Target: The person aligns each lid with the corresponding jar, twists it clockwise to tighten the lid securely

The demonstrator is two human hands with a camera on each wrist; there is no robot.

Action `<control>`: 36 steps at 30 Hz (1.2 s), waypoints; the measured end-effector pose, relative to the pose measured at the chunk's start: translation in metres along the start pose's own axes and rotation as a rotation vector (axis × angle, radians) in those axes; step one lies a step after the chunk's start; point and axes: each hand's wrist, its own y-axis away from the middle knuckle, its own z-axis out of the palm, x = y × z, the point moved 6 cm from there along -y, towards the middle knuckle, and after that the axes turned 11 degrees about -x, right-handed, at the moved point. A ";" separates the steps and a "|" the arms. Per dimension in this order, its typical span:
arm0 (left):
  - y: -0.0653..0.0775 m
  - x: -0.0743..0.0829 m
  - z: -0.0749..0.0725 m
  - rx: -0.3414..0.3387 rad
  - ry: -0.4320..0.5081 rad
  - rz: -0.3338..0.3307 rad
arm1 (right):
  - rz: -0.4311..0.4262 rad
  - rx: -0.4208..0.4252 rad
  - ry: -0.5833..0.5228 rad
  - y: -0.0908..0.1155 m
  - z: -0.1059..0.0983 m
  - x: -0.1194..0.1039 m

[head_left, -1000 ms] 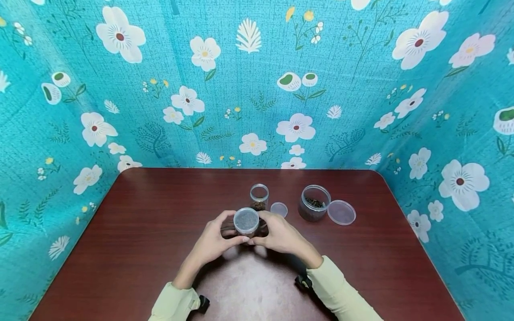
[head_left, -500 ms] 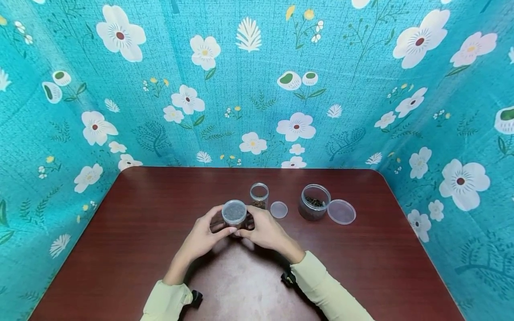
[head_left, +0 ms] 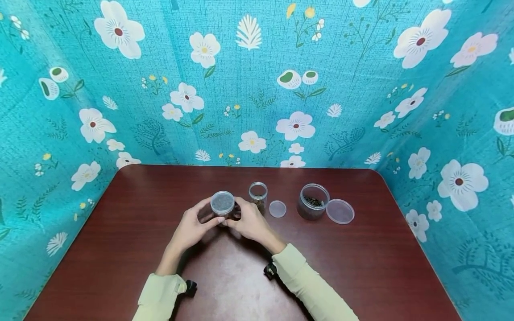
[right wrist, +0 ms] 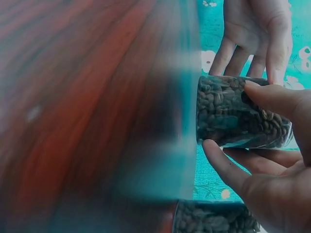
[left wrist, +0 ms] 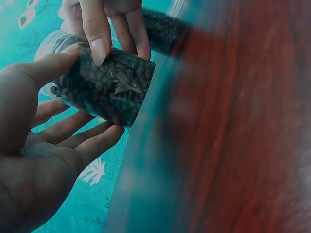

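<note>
- Because both hands met around one jar, the most important relation was there: the bean-filled jar (right wrist: 228,116) lay between the left hand (head_left: 192,227) and the right hand (head_left: 250,223), one on each side, so neither hand was clearly nearer.
- The fingers of both hands were grasping this jar. Both thumbs pressed on the side toward the person, their tips close together, while the other fingers curved around its sides.
- Its long axis stood about upright in the head view, with the translucent lid (head_left: 222,202) on top and facing up; the wrist views showed it sideways, which I judged to come from the cameras' angle.
- Whether the base touched the tabletop (head_left: 361,258) or hung just above it, I could not tell.
- A little farther, behind the right hand, stood a narrow uncovered jar (head_left: 260,201), upright, partly hidden by this hand. It was the neighbour to respect, in my judgement, for any move to the right.
- Just beside it, on the right, a small lid (head_left: 277,208) lay flat.
- More to the right stood a wide uncovered jar (head_left: 309,214) with dark contents, and a large lid (head_left: 340,211) lay close at its right side.
- Beyond everything hung the flowered blue cloth (head_left: 241,71).
</note>
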 end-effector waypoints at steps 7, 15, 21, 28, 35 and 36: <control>-0.009 -0.005 -0.005 0.018 0.020 -0.031 | 0.034 0.029 -0.041 -0.009 0.001 0.005; -0.014 -0.015 -0.011 0.055 0.046 -0.055 | 0.054 0.017 -0.057 -0.024 0.005 0.009; -0.013 -0.020 -0.017 0.101 0.025 -0.071 | 0.060 0.023 -0.002 -0.033 0.009 0.005; -0.014 -0.025 -0.021 0.116 0.034 -0.072 | 0.075 0.020 -0.007 -0.039 0.011 0.004; -0.016 -0.028 -0.023 0.118 0.016 -0.080 | 0.071 0.031 0.008 -0.042 0.011 0.004; -0.016 -0.028 -0.023 0.119 0.017 -0.081 | 0.069 0.034 0.009 -0.042 0.011 0.004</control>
